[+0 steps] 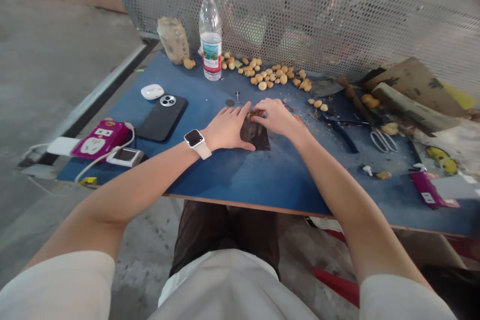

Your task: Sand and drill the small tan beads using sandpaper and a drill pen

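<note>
A small dark square sheet (259,139) lies on the blue tabletop in front of me. My left hand (227,127) rests flat at its left edge, fingers spread, the thumb over the near part and an index fingertip by the far corner. Over the sheet's far right side, the fingers of my right hand (275,115) are bent and pinched together. A small orange-brown bit (255,114) shows at those fingertips; its kind is too small to make out. Just beyond my left hand are a dark round disc (230,103) and a small metal piece (237,95).
Brown round nuts or fruits (277,76) line the back, beside a water bottle (211,35). Left are a phone (163,119), mouse (152,91) and power strip (101,140). Pliers (343,132), scissors (383,141) and cardboard (412,85) lie right. Mesh (240,5) stands behind.
</note>
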